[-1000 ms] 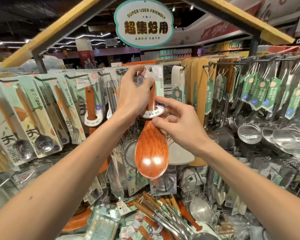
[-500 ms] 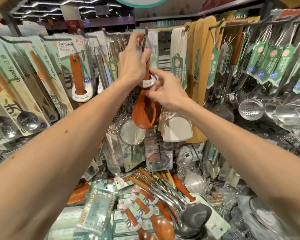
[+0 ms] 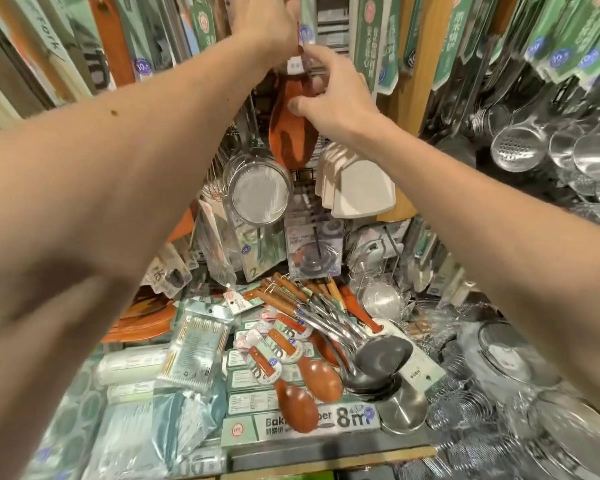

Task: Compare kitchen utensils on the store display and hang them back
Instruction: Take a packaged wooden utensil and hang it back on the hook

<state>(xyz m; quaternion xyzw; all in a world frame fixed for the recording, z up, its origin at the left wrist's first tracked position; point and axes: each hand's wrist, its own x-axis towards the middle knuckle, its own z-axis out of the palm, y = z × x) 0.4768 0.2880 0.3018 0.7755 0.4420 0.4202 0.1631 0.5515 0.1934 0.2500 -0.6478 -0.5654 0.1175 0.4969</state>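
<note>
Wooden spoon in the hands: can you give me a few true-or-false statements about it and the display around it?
1. The left hand and the right hand both hold the spoon. True.
2. The spoon is metal. False: it is brown wood.
3. A strainer hangs below and left of the spoon. True.
4. The white spatulas hang to the spoon's left. False: they hang to its right.
5. A box marked 8m lies at the shelf's front. True.
</note>
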